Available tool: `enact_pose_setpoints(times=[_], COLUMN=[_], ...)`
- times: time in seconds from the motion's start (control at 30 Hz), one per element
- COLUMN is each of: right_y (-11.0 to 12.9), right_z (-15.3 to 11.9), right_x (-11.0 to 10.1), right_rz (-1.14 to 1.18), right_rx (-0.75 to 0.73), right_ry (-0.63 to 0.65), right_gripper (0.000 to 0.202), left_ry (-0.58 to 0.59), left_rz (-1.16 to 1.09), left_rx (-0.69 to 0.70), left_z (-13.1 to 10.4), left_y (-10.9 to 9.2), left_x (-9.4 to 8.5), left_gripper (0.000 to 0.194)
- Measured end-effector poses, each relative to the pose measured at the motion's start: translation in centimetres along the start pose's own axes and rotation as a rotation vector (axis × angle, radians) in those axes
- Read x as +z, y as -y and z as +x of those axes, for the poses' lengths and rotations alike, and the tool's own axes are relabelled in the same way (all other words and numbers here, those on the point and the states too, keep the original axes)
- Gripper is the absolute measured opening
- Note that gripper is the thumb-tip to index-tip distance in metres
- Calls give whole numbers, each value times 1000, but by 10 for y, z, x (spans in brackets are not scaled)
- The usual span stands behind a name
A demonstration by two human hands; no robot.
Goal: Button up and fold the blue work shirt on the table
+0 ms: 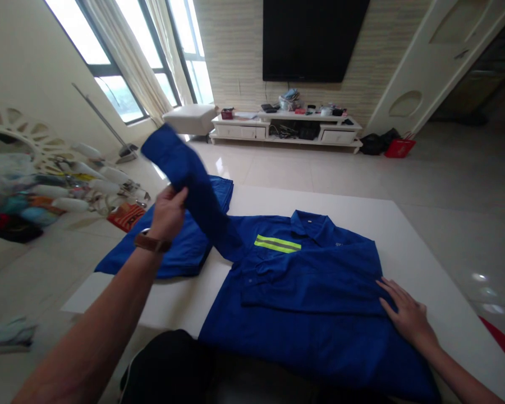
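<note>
A blue work jacket (303, 331) with a collar and a yellow-green and grey reflective strip (278, 243) lies spread on the white table (374, 216). My left hand (170, 212), with a brown-strapped watch on the wrist, grips one jacket sleeve (210, 216) and holds it up in the air, its cuff end pointing up and left. The other sleeve (311, 280) lies folded across the jacket's front. Resting with fingers stretched on that sleeve's shoulder-side fold is my right hand (406, 311). Folded blue cloth (180, 258) lies on the table's left side, partly behind my left arm.
My dark-clothed knee (168, 365) is at the table's near edge. On the left floor stand an orange-red bag (126, 216) and a pile of mixed items (63, 191). A low white TV cabinet (239, 130) and a white stool (189, 118) stand at the back.
</note>
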State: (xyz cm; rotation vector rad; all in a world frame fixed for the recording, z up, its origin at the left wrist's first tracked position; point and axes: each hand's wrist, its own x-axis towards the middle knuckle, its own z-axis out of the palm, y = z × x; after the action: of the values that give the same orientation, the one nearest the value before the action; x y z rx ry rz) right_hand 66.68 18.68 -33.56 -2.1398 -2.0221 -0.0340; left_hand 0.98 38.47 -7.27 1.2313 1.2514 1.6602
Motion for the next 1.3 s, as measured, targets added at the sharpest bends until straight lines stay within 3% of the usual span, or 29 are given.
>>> enact_pose_setpoints(times=[0.07, 0.13, 0.17, 0.2, 0.23, 0.27, 0.37, 0.4, 0.5, 0.63, 0.77, 0.93, 1.03, 1.1, 1.17, 1.2, 1.3], right_y=[-1, -3, -4, -4, -5, -5, -2, 0, 4, 9, 16, 48, 80, 101, 112, 112, 90], right_z=[0, 1, 1, 2, 2, 2, 2, 2, 1, 2, 26, 111, 171, 195, 192, 178, 95], right_x=[0, 1, 2, 3, 3, 4, 3, 2, -2, -4, -2, -11, -30, -46, -62, -69, -84], right_rz=[-10, -19, -22, -23, -21, -15, 7, 12, 5, -68, -195, -275, -266, -209, -121, -83, -49], right_rx=[-2, 3, 11, 17, 20, 20, 4, 6, 13, 21, 9, 17, 104, 199, 265, 287, 368], right_ry=[8, 18, 17, 17, 17, 17, 22, 17, 18, 69, 72, 98, 157, 115, 104, 136, 351], right_gripper=[54, 54, 55, 56, 57, 56, 54, 54, 54, 55, 56, 55, 54, 57, 60, 61, 62], left_ry=[346, 775, 1019, 1181, 1242, 1201, 910, 909, 1088, 1140, 1133, 1058, 959, 834, 717, 683, 691], left_rz=[100, 164, 164, 156, 172, 231, 648, 803, 1100, 1181, 1186, 1234, 1307, 1288, 1234, 1223, 1304], left_rx=[140, 153, 146, 117, 78, 51, 48, 17, -46, 8, -1, -5, 12, 47, 47, 12, -267], left_z=[-46, -94, -114, -130, -141, -147, -150, -150, -152, -153, -127, -60, -22, -13, -22, -33, -89], left_y=[-25, -35, -33, -26, -13, 4, 71, 93, 144, 174, 191, 210, 200, 183, 164, 155, 136], left_x=[50, 92, 107, 117, 122, 123, 106, 97, 74, 65, 71, 93, 120, 129, 117, 100, 22], left_gripper=[35, 47, 49, 46, 42, 41, 55, 62, 74, 90, 92, 87, 81, 76, 73, 71, 56])
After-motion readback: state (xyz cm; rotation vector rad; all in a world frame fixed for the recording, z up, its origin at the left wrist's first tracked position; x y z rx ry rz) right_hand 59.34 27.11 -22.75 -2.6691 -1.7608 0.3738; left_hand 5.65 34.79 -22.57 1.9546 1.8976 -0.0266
